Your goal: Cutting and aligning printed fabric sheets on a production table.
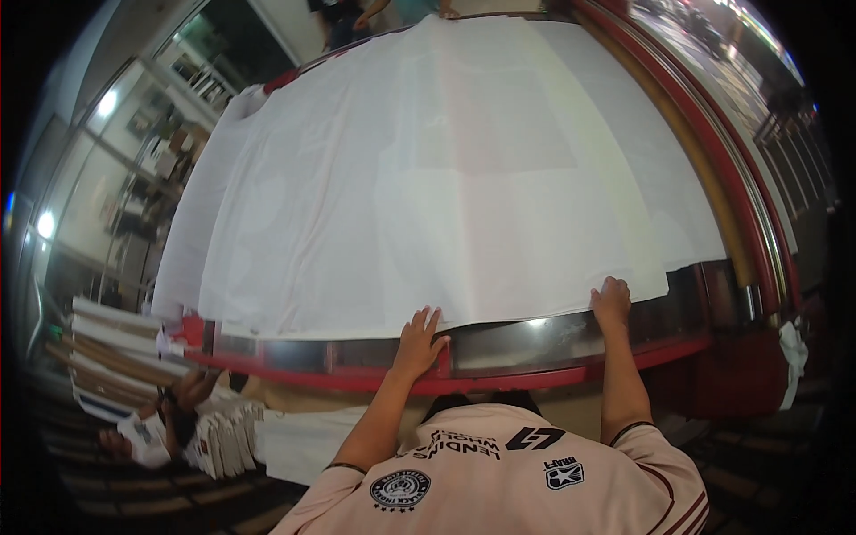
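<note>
A broad stack of thin white sheets (pixel 374 196), with faint pink and pale yellow showing through, covers the bed of a red-framed machine (pixel 517 379). My left hand (pixel 419 343) rests at the sheets' near edge, fingers spread and fingertips on the white material. Farther right, my right hand (pixel 611 303) has its fingers curled on the near edge of the top sheet, gripping it. A metal strip (pixel 499 343) shows below that edge, between my hands.
A long brown roller (pixel 678 134) runs along the right side. Two people (pixel 339 27) (pixel 410 11) are at the far edge. Another person (pixel 147 437) is at lower left, beside stacked pale bundles (pixel 223 441) and long rolls (pixel 116 357). A glass partition (pixel 116 178) stands on the left.
</note>
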### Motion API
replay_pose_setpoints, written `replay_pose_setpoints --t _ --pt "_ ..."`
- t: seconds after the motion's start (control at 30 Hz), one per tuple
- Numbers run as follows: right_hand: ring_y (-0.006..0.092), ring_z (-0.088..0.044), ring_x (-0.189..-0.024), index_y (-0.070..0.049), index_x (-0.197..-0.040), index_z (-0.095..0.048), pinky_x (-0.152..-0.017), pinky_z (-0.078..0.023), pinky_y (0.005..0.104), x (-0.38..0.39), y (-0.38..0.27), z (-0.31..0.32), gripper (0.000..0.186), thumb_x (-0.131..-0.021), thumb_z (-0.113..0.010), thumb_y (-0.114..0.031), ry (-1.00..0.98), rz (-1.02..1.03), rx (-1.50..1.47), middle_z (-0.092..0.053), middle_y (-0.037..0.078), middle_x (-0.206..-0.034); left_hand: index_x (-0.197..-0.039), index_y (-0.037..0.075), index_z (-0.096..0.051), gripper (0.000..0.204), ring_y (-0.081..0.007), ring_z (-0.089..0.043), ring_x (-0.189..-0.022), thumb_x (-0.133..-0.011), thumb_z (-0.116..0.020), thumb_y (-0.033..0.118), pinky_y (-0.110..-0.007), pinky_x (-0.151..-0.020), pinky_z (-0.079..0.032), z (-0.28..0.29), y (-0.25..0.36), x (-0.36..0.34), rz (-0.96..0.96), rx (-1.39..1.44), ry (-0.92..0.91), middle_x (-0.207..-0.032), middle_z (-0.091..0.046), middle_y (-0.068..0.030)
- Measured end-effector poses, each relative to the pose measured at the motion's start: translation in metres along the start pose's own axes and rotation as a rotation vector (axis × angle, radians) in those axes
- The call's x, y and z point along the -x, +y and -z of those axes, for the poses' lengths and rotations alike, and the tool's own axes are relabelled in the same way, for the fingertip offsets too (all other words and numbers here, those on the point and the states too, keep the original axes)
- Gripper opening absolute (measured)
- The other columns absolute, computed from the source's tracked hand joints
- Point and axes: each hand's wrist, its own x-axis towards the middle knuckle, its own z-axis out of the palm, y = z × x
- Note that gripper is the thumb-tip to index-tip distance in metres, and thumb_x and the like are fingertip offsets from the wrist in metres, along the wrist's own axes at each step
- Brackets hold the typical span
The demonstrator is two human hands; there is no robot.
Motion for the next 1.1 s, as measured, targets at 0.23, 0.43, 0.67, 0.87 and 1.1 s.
replay_pose_setpoints --t 0.23,0.43,0.67,0.87,1.1 --pt "0.0361 -0.044 -0.131 -0.016 -0.141 -0.048 -0.106 -0.042 0.0450 0.082 -0.187 0.009 0.061 -0.087 -0.071 -0.031 0.150 0.593 -0.504 -0.046 0.018 -0.141 -0.150 0.011 -0.035 0.065 -0.0410 -0.033 -0.140 -0.095 -0.058 0.038 -0.055 -0.112 -0.028 0.007 -0.051 0.087 0.128 -0.129 0.013 -0.150 -0.036 -0.0212" --pt "0.0380 -0.046 -0.128 -0.008 -0.128 -0.059 -0.104 -0.041 0.0482 0.110 -0.291 -0.027 0.053 -0.090 -0.065 -0.044 0.037 0.615 -0.121 -0.052 0.020 -0.136 -0.151 0.015 -0.035 0.065 -0.0418 -0.030 -0.141 -0.094 -0.059 0.036 -0.055 -0.114 -0.026 0.037 -0.134 0.228 0.153 -0.014 0.208 -0.152 -0.035 -0.0206" --pt "0.0352 -0.051 -0.122 -0.003 -0.124 -0.059 -0.100 -0.043 0.0472 0.221 -0.444 -0.081 0.051 -0.087 -0.070 -0.036 0.195 0.976 -0.195 -0.059 0.018 -0.125 -0.144 0.007 -0.044 0.057 -0.0527 -0.031 -0.136 -0.093 -0.061 0.025 -0.055 -0.111 -0.030 0.063 -0.260 0.493 0.678 0.031 0.262 -0.149 -0.035 -0.0272" --pt "0.0355 -0.051 -0.122 -0.004 -0.125 -0.058 -0.102 -0.043 0.0461 0.307 -0.577 -0.157 0.054 -0.090 -0.064 -0.044 -0.087 1.105 -0.093 -0.058 0.018 -0.125 -0.143 0.005 -0.045 0.054 -0.0542 -0.031 -0.136 -0.095 -0.060 0.024 -0.053 -0.112 -0.031 0.099 -0.325 0.538 0.833 0.165 0.377 -0.146 -0.040 -0.0290" --pt "0.0338 -0.061 -0.110 -0.004 -0.113 -0.065 -0.094 -0.046 0.0477 0.338 -0.645 -0.180 0.063 -0.081 -0.067 -0.058 -0.419 0.879 0.306 -0.063 0.019 -0.114 -0.140 0.004 -0.049 0.050 -0.0403 -0.046 -0.132 -0.096 -0.059 0.025 -0.043 -0.108 -0.039 0.142 -0.394 0.552 0.997 0.279 0.584 -0.144 -0.045 -0.0262"
